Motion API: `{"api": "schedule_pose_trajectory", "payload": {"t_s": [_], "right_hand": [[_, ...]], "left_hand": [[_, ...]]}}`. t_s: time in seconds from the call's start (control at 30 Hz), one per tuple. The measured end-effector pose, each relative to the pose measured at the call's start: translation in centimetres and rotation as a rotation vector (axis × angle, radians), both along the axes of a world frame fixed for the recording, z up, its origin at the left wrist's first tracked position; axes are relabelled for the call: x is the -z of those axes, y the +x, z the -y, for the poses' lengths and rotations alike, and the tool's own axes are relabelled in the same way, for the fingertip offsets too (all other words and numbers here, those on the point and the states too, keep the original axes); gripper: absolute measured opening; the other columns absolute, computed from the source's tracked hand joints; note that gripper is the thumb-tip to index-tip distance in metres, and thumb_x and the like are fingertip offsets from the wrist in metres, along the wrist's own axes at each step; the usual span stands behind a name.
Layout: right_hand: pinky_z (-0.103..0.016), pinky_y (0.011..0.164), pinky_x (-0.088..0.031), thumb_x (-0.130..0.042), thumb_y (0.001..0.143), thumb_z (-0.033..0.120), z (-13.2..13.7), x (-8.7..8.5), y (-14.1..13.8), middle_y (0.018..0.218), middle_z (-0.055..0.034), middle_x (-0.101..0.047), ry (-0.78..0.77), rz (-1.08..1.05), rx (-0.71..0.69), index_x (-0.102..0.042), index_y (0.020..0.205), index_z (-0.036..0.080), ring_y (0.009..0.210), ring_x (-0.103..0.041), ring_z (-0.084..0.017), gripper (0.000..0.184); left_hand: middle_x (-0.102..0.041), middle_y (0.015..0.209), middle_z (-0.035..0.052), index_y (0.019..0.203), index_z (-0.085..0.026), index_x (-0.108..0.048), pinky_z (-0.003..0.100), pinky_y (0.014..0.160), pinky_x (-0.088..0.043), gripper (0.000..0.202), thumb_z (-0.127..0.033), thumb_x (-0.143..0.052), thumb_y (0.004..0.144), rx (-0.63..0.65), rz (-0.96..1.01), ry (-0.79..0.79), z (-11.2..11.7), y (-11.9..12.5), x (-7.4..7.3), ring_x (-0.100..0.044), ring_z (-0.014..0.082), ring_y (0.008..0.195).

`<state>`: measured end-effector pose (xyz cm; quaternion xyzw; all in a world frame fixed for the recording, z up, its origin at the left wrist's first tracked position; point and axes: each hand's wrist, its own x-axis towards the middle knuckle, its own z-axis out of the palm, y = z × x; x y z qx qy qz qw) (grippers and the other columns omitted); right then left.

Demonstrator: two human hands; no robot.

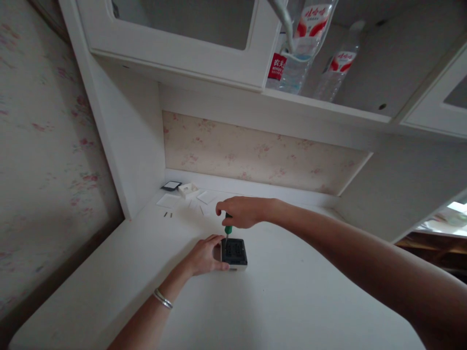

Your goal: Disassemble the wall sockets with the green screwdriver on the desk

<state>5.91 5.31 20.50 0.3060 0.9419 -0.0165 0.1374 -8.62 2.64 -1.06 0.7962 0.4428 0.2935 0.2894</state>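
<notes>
A small square box (234, 253), white at the sides with a dark insert on top, sits on the white desk (277, 301). My left hand (205, 254) grips its left side, fingers curled round the edge; a silver bracelet is on that wrist. My right hand (239, 212) is closed round a green-handled screwdriver (228, 229) held upright, its tip down on the dark insert near the box's left edge.
At the desk's back left lie a dark-faced square plate (171, 185), a white square frame (188, 190), flat white plates (168, 200) and a few small screws (168, 214). Above, a shelf holds water bottles (304, 46). Cabinet walls flank both sides.
</notes>
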Motion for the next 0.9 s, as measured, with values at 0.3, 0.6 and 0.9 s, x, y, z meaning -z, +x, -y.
{"api": "schedule_pose_trajectory", "payload": {"t_s": [0.3,0.6,0.9], "right_hand": [[-0.034,0.072,-0.044,-0.041,0.089,0.04,-0.29,0.59,-0.04,0.098,-0.0174,-0.066,0.082,-0.002,0.128,-0.061,0.103,0.011,0.088,-0.062,-0.027,0.038],[-0.032,0.069,-0.044,-0.049,0.085,0.043,0.03,0.17,0.17,0.104,-0.0161,-0.066,-0.015,-0.009,0.074,-0.056,0.111,0.013,0.088,-0.061,-0.025,0.041],[-0.029,0.07,-0.044,-0.058,0.077,0.036,0.09,0.15,-0.02,0.106,-0.0108,-0.065,-0.014,-0.032,0.0,-0.056,0.113,0.02,0.091,-0.061,-0.024,0.039]], "left_hand": [[-0.056,0.127,0.0064,0.128,-0.023,-0.05,0.036,0.098,-0.042,0.085,-0.048,-0.08,0.053,-0.005,0.0,0.012,-0.21,0.0,0.36,-0.054,0.0277,0.112],[-0.056,0.126,0.0064,0.127,-0.022,-0.05,0.036,0.097,-0.042,0.084,-0.045,-0.081,0.053,0.008,-0.005,0.019,-0.14,-0.03,0.3,-0.055,0.0271,0.11],[-0.056,0.125,0.0067,0.125,-0.023,-0.05,0.036,0.096,-0.042,0.082,-0.046,-0.081,0.053,0.004,0.006,-0.004,-0.1,0.0,0.28,-0.056,0.0267,0.108]]}}
